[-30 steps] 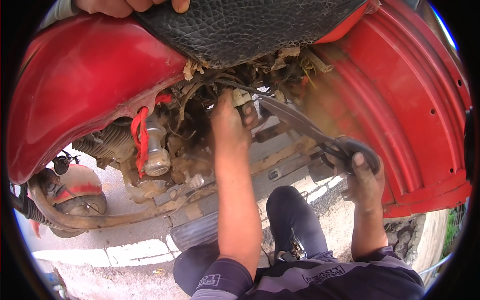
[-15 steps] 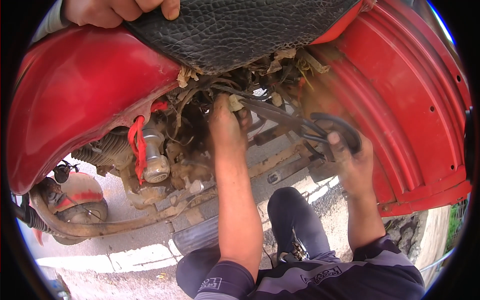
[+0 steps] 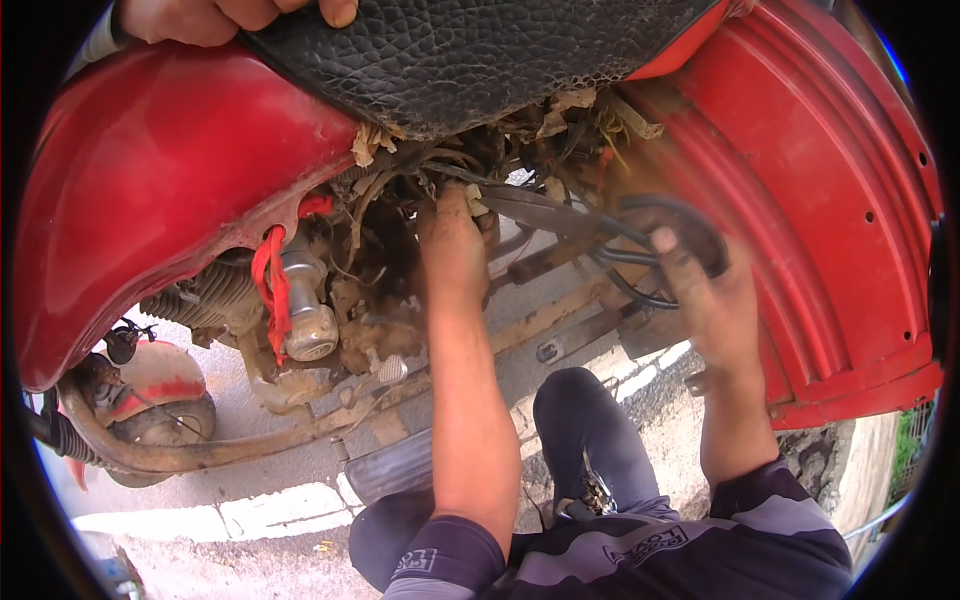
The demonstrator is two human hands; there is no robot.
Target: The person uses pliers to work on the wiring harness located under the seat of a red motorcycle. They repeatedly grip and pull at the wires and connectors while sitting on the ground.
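Beneath a black textured seat [image 3: 480, 65], my left hand [image 3: 455, 240] reaches in among wires and dry leaves. Its fingers are bent closed, and their tips are mostly hidden. A pale connector-like piece [image 3: 474, 200] sits right beside them. On the right, my right hand [image 3: 712, 295] grips a looped black cable [image 3: 630, 257], thumb on top. That cable runs from the loop toward the wiring near my left hand, along a dark flat strip [image 3: 535, 212].
Another person's hand [image 3: 190, 18] rests at the seat's edge. A red fuel tank [image 3: 190, 180], an engine [image 3: 215, 295] with a red cloth strip [image 3: 270, 290], and a rusty frame tube [image 3: 270, 450] lie left. A ribbed red metal panel [image 3: 800, 200] stands right.
My right hand has shifted slightly right, and the cable loops have spread, one hanging lower. My left hand stays in nearly the same spot among the wires.
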